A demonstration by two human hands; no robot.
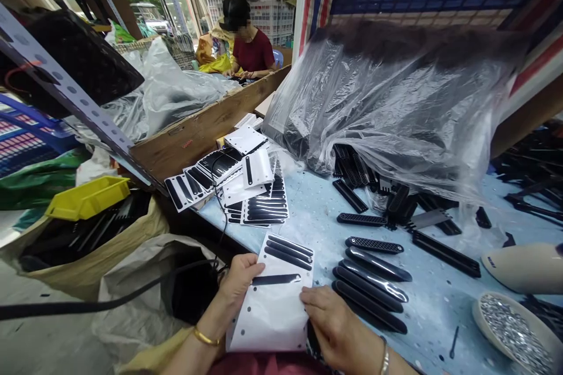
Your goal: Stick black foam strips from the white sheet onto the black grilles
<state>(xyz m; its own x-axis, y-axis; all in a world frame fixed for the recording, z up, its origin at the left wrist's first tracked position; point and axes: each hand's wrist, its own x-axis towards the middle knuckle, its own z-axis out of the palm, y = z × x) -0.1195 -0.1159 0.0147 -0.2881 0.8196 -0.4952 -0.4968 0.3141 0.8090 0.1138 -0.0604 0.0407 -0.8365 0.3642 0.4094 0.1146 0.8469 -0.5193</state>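
Sticker sheet (275,310) pinched at its edges by both hands: left (240,278) and right (328,313), fingers nearly closed.

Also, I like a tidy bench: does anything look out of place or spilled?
The heaped sheets overlap loosely at odd angles. Black slotted pieces lie scattered beside the clear plastic, as if spilled from under it. Nothing looks clearly damaged.
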